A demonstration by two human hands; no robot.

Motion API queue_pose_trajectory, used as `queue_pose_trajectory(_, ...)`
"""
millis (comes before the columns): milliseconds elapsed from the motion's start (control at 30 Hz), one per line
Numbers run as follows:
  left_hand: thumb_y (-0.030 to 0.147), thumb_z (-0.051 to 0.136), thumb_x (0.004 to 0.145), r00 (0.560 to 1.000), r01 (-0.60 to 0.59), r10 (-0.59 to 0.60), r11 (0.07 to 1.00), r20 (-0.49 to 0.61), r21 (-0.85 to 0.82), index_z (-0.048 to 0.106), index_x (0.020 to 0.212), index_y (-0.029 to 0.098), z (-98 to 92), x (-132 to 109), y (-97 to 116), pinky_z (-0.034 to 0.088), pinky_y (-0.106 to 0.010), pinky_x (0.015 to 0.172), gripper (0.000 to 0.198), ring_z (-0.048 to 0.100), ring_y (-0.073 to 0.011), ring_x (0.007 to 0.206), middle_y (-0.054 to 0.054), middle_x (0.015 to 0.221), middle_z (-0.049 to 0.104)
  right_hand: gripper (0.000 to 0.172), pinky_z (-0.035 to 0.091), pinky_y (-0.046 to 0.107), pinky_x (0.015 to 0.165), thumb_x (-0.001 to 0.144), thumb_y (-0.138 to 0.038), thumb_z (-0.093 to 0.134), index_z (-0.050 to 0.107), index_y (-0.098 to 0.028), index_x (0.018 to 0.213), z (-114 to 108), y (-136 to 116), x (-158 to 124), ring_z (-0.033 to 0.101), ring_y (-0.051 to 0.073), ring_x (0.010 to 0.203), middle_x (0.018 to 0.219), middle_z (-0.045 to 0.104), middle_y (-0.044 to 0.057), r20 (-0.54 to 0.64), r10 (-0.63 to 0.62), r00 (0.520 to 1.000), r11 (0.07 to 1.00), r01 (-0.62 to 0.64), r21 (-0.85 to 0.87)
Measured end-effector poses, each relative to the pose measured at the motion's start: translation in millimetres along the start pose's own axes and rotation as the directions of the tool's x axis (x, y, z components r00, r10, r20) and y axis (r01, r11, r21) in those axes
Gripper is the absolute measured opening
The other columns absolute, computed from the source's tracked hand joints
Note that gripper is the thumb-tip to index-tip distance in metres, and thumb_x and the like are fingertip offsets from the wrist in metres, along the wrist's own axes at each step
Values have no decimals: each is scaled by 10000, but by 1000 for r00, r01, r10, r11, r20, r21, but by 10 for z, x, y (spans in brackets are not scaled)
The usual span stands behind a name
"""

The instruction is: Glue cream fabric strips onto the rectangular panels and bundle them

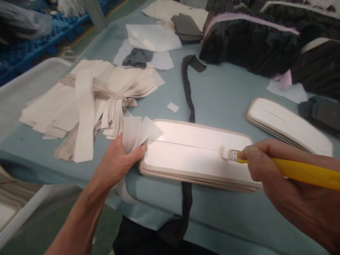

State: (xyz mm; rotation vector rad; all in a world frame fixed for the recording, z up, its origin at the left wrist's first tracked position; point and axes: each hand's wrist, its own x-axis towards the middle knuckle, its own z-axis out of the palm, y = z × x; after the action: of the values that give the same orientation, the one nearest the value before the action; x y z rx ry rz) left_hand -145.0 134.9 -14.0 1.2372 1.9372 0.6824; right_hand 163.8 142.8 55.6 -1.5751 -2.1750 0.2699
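White-faced panel stack (pixel 186 156): on bench (pixel 220 85), across black strip (pixel 188 95). Left of strip: left hand (pixel 119 154), fingers pinched on white paper (pixel 132 132). Right of strip: right hand (pixel 287 198), fingers wrapped round yellow brush (pixel 305 171); stroke light, even.

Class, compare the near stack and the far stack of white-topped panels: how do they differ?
The near stack lies across the black strip; the far stack lies apart from it. The brush touches the near stack, not the far stack. Both are white-topped and beige-edged.
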Motion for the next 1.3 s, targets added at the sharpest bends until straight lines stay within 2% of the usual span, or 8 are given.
queue_pose_trajectory(100, 530, 703, 762, 999, -24, 27, 995, 31, -92, 689, 1195, 149, 5, 9, -57, 592, -367, 914, 577, 726, -320, 1004, -79, 1082, 792, 399, 427, 276, 491, 1025, -404, 569, 590, -263, 653, 152, -264, 93, 602, 162, 547, 592, 616, -18, 51, 44, 998, 967, -56, 249)
queue_pose_trajectory(300, 481, 703, 787, 996, -81, 88, 980, 29, -183, 686, 1225, 175, 31, 23, -129, 596, -345, 891, 535, 730, -301, 1022, -58, 1110, 792, 312, 461, 239, 574, 1049, -405, 592, 697, -243, 804, 590, -617, 171, 536, 122, 560, 584, 594, -43, 57, 235, 970, 738, -217, 639)
queue_pose_trajectory(533, 486, 713, 813, 994, -105, 109, 973, 7, -207, 688, 1205, 188, 62, 13, -171, 584, -361, 896, 493, 727, -306, 1046, -58, 1144, 788, 284, 461, 246, 576, 1026, -381, 604, 695, -233, 801, 848, -836, 264, 548, 117, 557, 583, 620, -45, 74, 260, 963, 641, -230, 733)
queue_pose_trajectory(700, 474, 704, 792, 995, -97, 100, 977, 5, -187, 680, 1213, 171, 68, 12, -176, 592, -353, 858, 519, 721, -305, 1025, -63, 1128, 784, 302, 451, 261, 587, 1022, -385, 585, 698, -222, 794, 911, -837, 247, 532, 117, 559, 595, 631, -38, 89, 241, 967, 683, -234, 692)
queue_pose_trajectory(833, 486, 699, 774, 997, -78, 80, 984, 9, -163, 690, 1192, 169, 48, 6, -145, 604, -356, 850, 525, 722, -306, 992, -64, 1079, 784, 296, 477, 259, 631, 1031, -337, 579, 692, -230, 780, 825, -735, 216, 552, 118, 589, 617, 617, -42, 66, 175, 982, 762, -177, 622)
queue_pose_trajectory(1000, 514, 694, 739, 999, -42, 42, 993, 1, -111, 695, 1176, 170, 28, 10, -98, 617, -395, 895, 557, 728, -331, 983, -80, 1061, 786, 326, 385, 259, 496, 1013, -352, 601, 639, -241, 710, 531, -558, 166, 569, 130, 590, 629, 623, -28, 125, 102, 987, 883, -148, 446)
queue_pose_trajectory(1133, 556, 707, 721, 1000, -30, 29, 996, -10, -80, 704, 1192, 203, 20, 18, -86, 613, -455, 948, 588, 721, -376, 1032, -93, 1108, 788, 339, 370, 266, 489, 1006, -386, 607, 613, -244, 698, 260, -419, 34, 471, 114, 525, 631, 590, -44, 93, 219, 971, 920, -237, 313)
queue_pose_trajectory(1300, 607, 711, 730, 998, -22, 20, 999, -52, -44, 704, 1215, 213, 9, 12, -111, 565, -517, 1027, 625, 698, -413, 1082, -117, 1149, 777, 407, 458, 331, 617, 1025, -481, 594, 598, -264, 681, -47, -259, -194, 619, 194, 683, 702, 646, 11, 4, 391, 920, 901, -383, 203)
